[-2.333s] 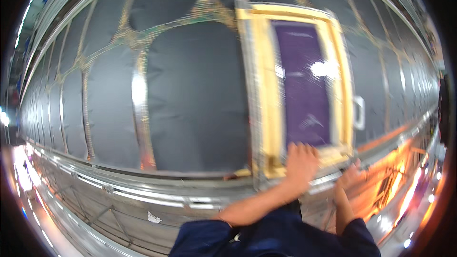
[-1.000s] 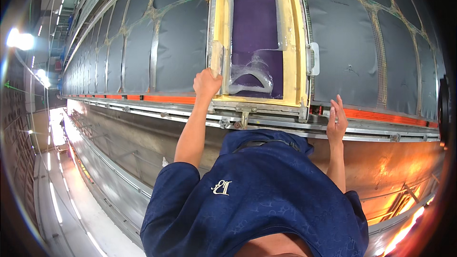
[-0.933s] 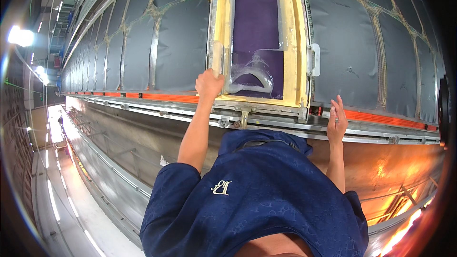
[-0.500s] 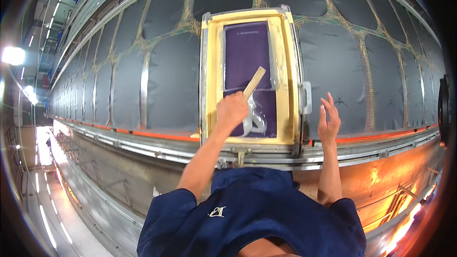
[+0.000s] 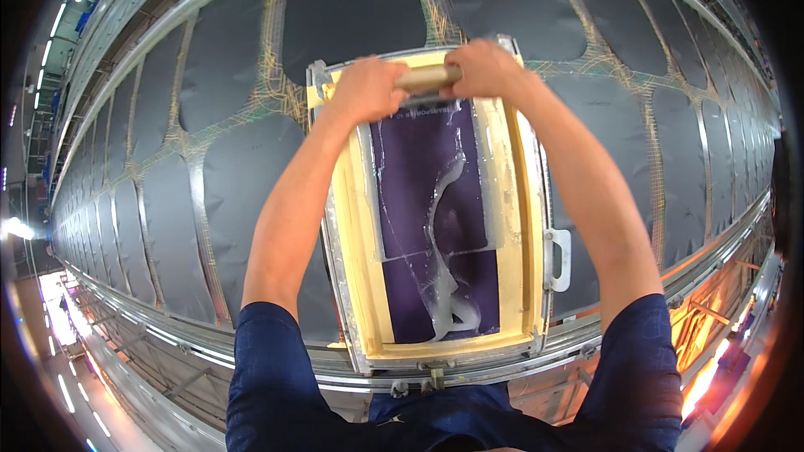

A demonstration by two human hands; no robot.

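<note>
Wooden squeegee (image 5: 427, 78) now at the far end of the purple screen (image 5: 435, 226), gripped by both hands: left hand (image 5: 367, 90) and right hand (image 5: 484, 69), fingers wrapped tight around it. Half a second ago only the left held it, mid-screen. Whitish paste (image 5: 444, 285) streaks the mesh. Yellow frame (image 5: 352, 268) lies on a long belt of dark panels (image 5: 234, 201); factory lights far left.

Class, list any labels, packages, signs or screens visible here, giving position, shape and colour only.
Printing screen: centre, tall purple rectangle in a yellow frame, streaked with pale paste.
Printed strip: small line of light lettering at the purple panel's top edge, just under both hands.
No packages, signs or display screens.
</note>
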